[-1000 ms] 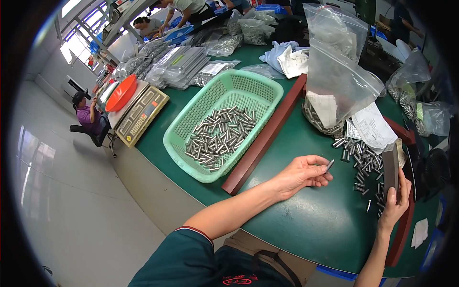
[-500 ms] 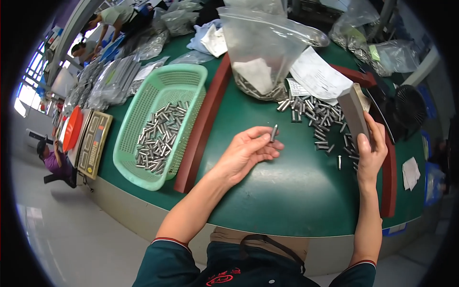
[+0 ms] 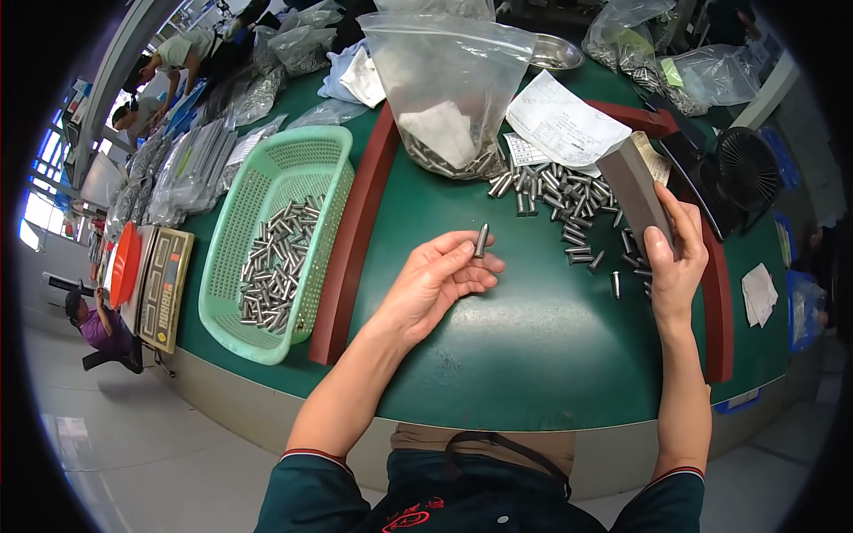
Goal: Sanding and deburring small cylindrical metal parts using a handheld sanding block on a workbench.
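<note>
the left hand (image 3: 435, 280) lies palm up over the green table (image 3: 533, 355), its fingers half curled and a single small metal pin (image 3: 481, 240) pinched upright between thumb and fingertips, lifted clear of the surface so its whole length shows. the right hand (image 3: 675, 266) is closed around the lower end of a flat grey block (image 3: 635, 191), thumb on the near face, holding it tilted up on edge just beside the loose pins, within easy reach of the other hand.

between and beyond the 2 hands, a scatter of loose pins (image 3: 560, 191) lies spread on the table, thin enough that each piece can be taken singly. just behind the scatter a clear plastic bag (image 3: 453, 80) stands open with more pins pooled in its bottom, beside a printed paper sheet (image 3: 564, 120). a dark red rail (image 3: 355, 226) runs along the table left of the left hand, touching the side of a green mesh basket (image 3: 306, 155); the rail seems to keep the 2 areas apart. the basket holds a heap of like pins low in its middle. further left stand a weighing scale (image 3: 164, 284) and an orange lid (image 3: 124, 264); a black fan (image 3: 746, 169) sits at far right.
</note>
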Demonstrator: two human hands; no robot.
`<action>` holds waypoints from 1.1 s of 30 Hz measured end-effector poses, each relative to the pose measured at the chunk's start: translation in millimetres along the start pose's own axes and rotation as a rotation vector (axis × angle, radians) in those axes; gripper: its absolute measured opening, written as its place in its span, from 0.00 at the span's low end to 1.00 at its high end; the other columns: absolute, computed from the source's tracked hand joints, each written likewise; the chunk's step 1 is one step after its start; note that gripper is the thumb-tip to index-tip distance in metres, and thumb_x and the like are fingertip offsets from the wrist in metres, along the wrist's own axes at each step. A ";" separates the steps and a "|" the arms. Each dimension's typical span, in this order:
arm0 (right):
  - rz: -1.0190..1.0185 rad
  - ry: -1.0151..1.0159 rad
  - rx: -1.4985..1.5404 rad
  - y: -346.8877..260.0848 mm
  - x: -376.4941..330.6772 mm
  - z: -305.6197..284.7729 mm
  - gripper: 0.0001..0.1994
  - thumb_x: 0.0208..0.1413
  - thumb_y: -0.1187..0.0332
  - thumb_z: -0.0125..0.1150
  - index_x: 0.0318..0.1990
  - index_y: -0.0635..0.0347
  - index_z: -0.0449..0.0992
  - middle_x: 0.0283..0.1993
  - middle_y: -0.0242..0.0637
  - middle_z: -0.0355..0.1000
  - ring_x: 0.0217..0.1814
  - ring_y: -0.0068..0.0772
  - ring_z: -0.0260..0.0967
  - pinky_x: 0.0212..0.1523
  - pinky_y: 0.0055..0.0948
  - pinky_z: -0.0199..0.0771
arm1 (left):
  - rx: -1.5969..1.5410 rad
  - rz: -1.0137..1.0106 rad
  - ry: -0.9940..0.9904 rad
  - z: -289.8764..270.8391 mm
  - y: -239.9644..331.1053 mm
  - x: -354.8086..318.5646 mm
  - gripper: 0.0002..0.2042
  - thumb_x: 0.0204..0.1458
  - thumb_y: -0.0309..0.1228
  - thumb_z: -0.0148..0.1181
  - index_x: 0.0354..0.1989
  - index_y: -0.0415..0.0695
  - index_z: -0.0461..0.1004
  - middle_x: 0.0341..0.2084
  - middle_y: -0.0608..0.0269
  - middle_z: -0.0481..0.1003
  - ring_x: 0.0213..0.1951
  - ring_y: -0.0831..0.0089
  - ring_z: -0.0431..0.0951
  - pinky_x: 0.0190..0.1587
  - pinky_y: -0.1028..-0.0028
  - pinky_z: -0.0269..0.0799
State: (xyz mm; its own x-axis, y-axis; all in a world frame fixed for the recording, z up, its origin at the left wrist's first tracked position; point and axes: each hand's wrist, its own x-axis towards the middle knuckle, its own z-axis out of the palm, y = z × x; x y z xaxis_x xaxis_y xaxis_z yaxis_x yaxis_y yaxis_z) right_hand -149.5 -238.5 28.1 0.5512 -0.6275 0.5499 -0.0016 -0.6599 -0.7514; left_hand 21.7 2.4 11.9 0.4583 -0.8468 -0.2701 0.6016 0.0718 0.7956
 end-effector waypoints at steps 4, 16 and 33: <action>0.001 -0.004 -0.001 -1.1 0.2 0.4 0.25 0.43 0.63 0.62 0.52 0.62 0.77 0.41 0.36 0.67 0.44 0.29 0.64 0.46 0.27 0.66 | 0.007 0.001 0.000 -0.3 0.3 -0.1 0.13 0.62 0.33 0.52 0.49 0.37 0.71 0.36 0.54 0.78 0.35 0.72 0.79 0.42 0.74 0.76; 0.005 -0.005 0.003 -1.1 0.5 -0.3 0.25 0.44 0.63 0.62 0.52 0.62 0.77 0.41 0.36 0.66 0.44 0.28 0.64 0.45 0.28 0.66 | -0.006 0.016 -0.004 0.1 -1.0 1.7 0.14 0.62 0.31 0.52 0.51 0.36 0.69 0.38 0.53 0.77 0.36 0.73 0.79 0.44 0.73 0.76; 0.002 -0.006 -0.017 -1.1 0.7 -0.9 0.25 0.44 0.61 0.62 0.52 0.61 0.77 0.40 0.36 0.66 0.43 0.28 0.64 0.44 0.27 0.65 | 0.061 0.011 0.046 5.3 0.0 0.0 0.13 0.60 0.31 0.55 0.50 0.37 0.71 0.34 0.54 0.78 0.32 0.74 0.78 0.41 0.75 0.76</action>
State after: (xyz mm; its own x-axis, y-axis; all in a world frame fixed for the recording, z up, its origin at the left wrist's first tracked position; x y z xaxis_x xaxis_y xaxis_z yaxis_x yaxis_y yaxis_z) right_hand -149.9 -238.5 29.6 0.5561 -0.6264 0.5463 -0.0167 -0.6656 -0.7461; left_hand 18.2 -0.4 14.8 0.4954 -0.8208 -0.2844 0.5559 0.0480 0.8299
